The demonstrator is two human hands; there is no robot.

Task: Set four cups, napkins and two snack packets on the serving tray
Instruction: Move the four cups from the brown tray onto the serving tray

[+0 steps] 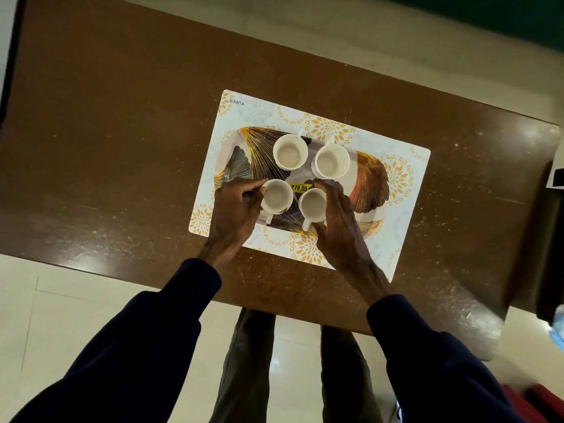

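Observation:
A serving tray [370, 181] with a gold and brown leaf pattern lies on a white placemat [406, 221]. Several white cups stand upright and empty on it. Two are at the far side, the far left cup [290, 151] and the far right cup [331, 162]. My left hand [235, 209] grips the near left cup [277, 196] from its left side. My right hand [338, 227] wraps the near right cup [313, 205] from the right, thumb by its handle. A yellow price sticker [300, 187] shows between the cups. No napkins or snack packets are in view.
The placemat lies on a brown wooden table [122, 132], whose near edge is close to my legs. A dark object [552, 209] sits at the right edge, with a plastic bottle [557, 328] below it. Pale tiled floor surrounds the table.

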